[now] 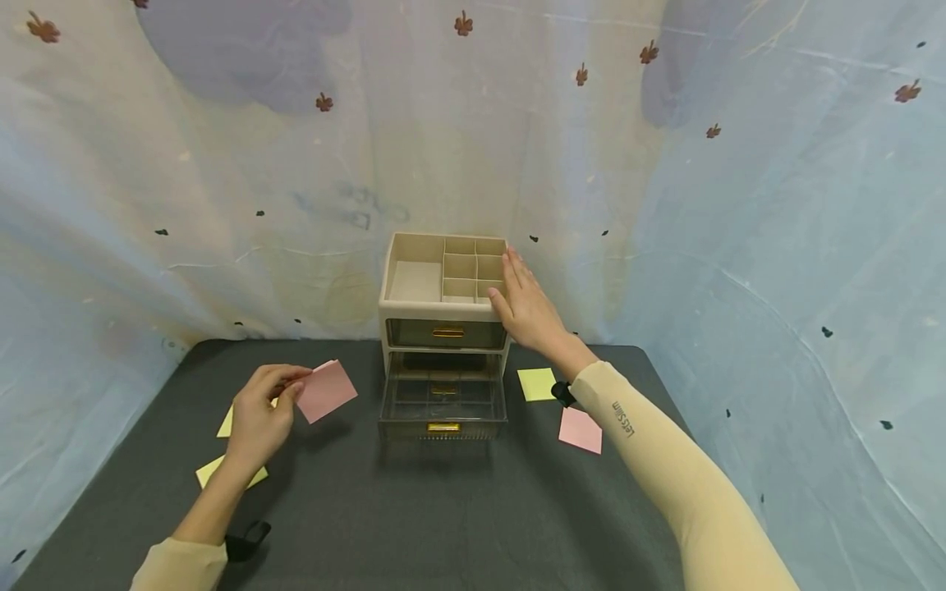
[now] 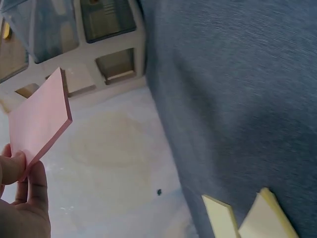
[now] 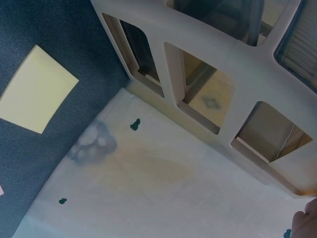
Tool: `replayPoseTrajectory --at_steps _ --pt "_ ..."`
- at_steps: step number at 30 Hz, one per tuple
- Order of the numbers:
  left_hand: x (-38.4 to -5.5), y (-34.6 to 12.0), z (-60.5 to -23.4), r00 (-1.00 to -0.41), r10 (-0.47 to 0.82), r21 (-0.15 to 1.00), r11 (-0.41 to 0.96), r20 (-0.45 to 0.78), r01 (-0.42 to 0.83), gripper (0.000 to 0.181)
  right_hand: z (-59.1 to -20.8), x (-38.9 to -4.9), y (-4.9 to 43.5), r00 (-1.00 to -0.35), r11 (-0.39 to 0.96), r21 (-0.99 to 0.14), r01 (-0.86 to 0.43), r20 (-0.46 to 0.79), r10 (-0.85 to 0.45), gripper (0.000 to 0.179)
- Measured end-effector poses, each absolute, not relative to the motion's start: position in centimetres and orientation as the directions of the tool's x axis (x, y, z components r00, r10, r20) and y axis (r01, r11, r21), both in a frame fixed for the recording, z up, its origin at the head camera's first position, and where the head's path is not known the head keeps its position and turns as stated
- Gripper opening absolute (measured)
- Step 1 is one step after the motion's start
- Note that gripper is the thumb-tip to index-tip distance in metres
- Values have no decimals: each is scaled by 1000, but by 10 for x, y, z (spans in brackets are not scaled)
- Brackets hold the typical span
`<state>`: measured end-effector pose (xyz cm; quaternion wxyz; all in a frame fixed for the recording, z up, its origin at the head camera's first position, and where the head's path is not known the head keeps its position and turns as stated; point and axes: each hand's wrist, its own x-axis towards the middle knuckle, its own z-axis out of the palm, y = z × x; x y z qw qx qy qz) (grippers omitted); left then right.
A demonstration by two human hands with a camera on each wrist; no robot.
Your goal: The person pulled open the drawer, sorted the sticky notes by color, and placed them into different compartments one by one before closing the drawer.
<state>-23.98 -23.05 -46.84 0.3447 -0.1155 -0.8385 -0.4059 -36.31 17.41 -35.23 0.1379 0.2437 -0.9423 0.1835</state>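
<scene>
Between thumb and fingers, my left hand [image 1: 260, 414] pinches a pad of pink sticky notes [image 1: 326, 391]; its thickness shows along the edge in the left wrist view. My right hand [image 1: 529, 305] rests with straight fingers against the upper right side of a cream desktop drawer organizer [image 1: 436, 311]. The organizer's lower clear drawer [image 1: 443, 410] is pulled out towards me, while the upper drawer [image 1: 414, 332] is closed. The held pad is to the left of the pulled-out drawer, above the table.
Two yellow sticky-note pads [image 2: 221, 216] lie on the dark table [image 1: 443, 525] at the left, partly hidden by my left arm in the head view. Right of the organizer lie a yellow pad [image 1: 536, 384] and a pink pad [image 1: 580, 430]. A patterned curtain [image 1: 473, 148] hangs close behind.
</scene>
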Motion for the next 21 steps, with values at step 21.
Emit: replayPoseTrajectory --at_steps 21 --pt "-242 -194 -428 -616 -81 553 542 784 633 30 -354 -366 175 -839 820 -255 -512 355 -413 74"
